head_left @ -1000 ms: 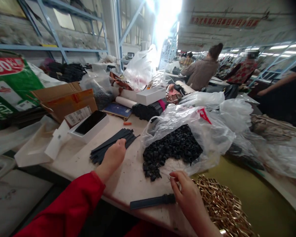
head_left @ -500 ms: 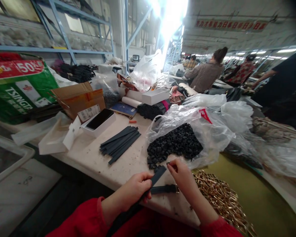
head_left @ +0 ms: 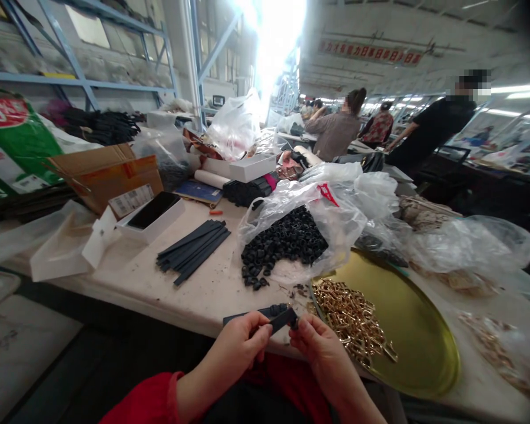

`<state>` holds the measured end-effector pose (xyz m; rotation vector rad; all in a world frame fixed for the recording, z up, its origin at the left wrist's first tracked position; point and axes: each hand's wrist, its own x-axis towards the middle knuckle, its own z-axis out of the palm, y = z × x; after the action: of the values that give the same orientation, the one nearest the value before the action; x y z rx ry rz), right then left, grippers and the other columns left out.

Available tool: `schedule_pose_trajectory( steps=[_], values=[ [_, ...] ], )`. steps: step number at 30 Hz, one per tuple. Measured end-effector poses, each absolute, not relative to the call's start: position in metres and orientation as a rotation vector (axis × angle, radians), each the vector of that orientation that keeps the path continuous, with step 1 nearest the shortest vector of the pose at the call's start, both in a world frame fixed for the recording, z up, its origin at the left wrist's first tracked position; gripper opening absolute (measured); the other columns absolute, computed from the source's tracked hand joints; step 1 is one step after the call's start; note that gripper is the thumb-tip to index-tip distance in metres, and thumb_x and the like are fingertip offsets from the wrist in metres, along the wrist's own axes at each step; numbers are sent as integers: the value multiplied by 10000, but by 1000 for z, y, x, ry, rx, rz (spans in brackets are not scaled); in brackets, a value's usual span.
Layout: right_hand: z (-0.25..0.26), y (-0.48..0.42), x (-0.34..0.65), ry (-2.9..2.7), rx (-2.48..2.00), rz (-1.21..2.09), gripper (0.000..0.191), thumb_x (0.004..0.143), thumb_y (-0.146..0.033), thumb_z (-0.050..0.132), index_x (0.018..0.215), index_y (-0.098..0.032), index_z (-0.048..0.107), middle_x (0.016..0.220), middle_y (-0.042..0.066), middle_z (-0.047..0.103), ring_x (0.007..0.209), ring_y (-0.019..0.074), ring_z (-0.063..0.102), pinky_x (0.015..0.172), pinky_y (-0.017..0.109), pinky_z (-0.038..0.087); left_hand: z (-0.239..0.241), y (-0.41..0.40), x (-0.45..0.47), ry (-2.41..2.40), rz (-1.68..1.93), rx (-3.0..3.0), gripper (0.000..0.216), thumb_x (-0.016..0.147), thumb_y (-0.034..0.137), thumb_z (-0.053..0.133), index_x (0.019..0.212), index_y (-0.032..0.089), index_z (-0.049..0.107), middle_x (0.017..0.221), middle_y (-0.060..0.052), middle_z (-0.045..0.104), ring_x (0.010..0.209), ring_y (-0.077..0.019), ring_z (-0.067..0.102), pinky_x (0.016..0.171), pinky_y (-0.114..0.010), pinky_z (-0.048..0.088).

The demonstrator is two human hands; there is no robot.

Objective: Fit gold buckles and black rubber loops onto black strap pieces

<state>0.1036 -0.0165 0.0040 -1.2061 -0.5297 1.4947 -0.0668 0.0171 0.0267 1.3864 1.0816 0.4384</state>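
A flat black strap [head_left: 281, 320] is pinched between the thumb and fingers of my left hand [head_left: 241, 343], its free end pointing right. At that end my right hand [head_left: 318, 344] is closed on a small black strap loop [head_left: 294, 323], touching the strap; whether the loop is round it, I cannot tell. Just behind my hands another black strap [head_left: 242, 315] lies along the table edge. Beyond it, many more small black loops [head_left: 282, 244] spill from a clear plastic bag [head_left: 342, 229]. To the right, gold metal buckles [head_left: 351, 321] are heaped on a round gold tray [head_left: 428, 347].
A bundle of black straps [head_left: 194, 250] lies on the pale table [head_left: 212, 300], left of the bag. Behind it are a phone [head_left: 153, 210] in a white box and an open cardboard box [head_left: 110, 176]. Several people, one in black [head_left: 437, 126], are farther back.
My right hand has brought the small loop from beside the loop pile to the strap's end. My hands have come closer together, and the view has turned right.
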Motion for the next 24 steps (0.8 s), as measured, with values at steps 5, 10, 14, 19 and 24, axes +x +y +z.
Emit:
schedule_pose_trajectory(
  steps=[5,10,14,19,24],
  values=[
    [0,-22,101,-626,-1261,1321,339,589,-394,777,811,-193,618,657,-35,617,569,111,535,588,239,438,36,14,-68,1158,341,1691,238,812,320,401,706,165,548,534,50,464,496,-99,431,463,-189,272],
    [-10,-26,103,-735,-1244,1415,324,542,-387,795,727,-190,617,634,-32,620,571,125,542,577,247,427,50,23,-68,1089,148,1864,238,790,271,414,594,167,499,559,36,466,537,-102,433,477,-188,260],
    [-15,-27,97,-819,-1272,1416,305,584,-384,771,761,-192,612,572,-50,588,531,113,510,543,233,392,33,22,-62,961,153,1621,263,853,322,338,935,170,535,582,39,517,453,-94,459,444,-178,305],
    [-10,-23,101,-993,-1293,1401,279,687,-424,671,861,-219,597,717,-7,635,654,175,585,615,286,450,16,25,-56,893,249,1403,453,870,444,349,1234,181,401,655,32,511,515,-100,441,465,-178,328],
    [6,3,165,-1449,-1917,615,227,807,-356,498,927,-183,584,878,81,618,805,237,569,741,362,425,19,43,-50,957,369,1501,277,844,372,386,876,169,572,690,26,502,685,-131,461,595,-192,351]
  ],
)
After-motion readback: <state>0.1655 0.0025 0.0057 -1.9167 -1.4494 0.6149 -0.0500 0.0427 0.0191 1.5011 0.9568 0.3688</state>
